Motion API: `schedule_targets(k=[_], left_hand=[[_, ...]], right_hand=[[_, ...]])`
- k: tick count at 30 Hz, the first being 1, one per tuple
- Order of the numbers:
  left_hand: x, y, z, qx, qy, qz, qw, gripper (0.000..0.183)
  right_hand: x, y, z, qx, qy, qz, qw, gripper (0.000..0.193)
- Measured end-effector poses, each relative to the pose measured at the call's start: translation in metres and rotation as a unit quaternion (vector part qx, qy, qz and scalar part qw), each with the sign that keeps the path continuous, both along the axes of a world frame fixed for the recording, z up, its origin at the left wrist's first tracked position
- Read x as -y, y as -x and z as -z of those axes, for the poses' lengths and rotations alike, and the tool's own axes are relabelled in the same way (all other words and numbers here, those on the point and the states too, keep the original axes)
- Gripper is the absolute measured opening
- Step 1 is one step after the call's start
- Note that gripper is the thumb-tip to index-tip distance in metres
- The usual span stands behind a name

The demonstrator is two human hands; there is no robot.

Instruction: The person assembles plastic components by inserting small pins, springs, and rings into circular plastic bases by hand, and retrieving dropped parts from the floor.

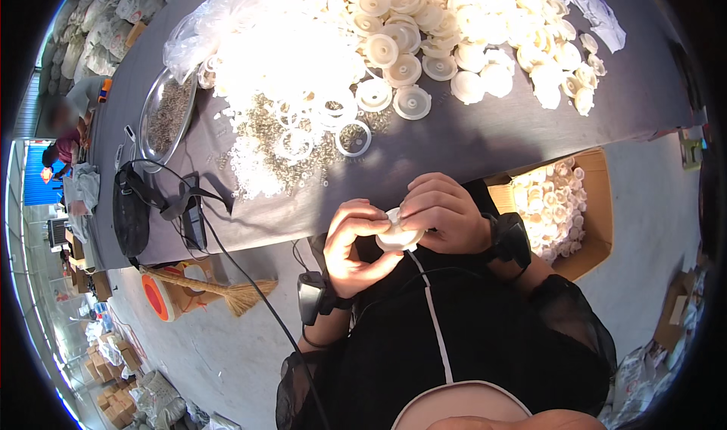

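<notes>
Round, cream-white disc point(399, 238), partly covered, centre of frame, pinched in the grip of left hand point(353, 247) and right hand point(447, 216)

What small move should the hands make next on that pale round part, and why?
Probably steady the pale round part with the left hand and press lightly with the right hand, since both grip it from opposite sides, fingertips on it.

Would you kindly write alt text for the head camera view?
A person's left hand and right hand hold a round, off-white plastic part before a grey table piled with similar parts; an open brown cardboard box of white parts stands at right.
</notes>
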State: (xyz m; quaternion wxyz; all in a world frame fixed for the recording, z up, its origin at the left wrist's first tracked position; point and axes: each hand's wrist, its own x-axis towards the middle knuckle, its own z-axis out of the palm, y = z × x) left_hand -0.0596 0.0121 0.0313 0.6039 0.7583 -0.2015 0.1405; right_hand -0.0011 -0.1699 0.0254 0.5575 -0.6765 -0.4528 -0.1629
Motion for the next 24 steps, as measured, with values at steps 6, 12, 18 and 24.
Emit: schedule_targets(k=[6, 12, 18, 24], left_hand=[[0.004, -0.001, 0.006, 0.01, -0.005, -0.005, 1.0, 0.045], [0.025, -0.003, 0.013, -0.052, 0.033, 0.005, 0.998, 0.064], [0.027, -0.019, 0.016, -0.072, -0.095, -0.051, 0.992, 0.042], [0.026, -0.022, 0.027, -0.043, -0.155, -0.051, 0.986, 0.025]], right_hand=[[0.001, 0.0, 0.002, 0.048, 0.008, 0.011, 0.999, 0.027], [0.018, -0.004, 0.012, -0.053, 0.035, 0.067, 0.996, 0.038], [0.082, -0.04, 0.033, -0.027, 0.275, 0.464, 0.842, 0.041], [0.077, -0.03, 0.031, -0.007, 0.261, 0.392, 0.882, 0.057]])
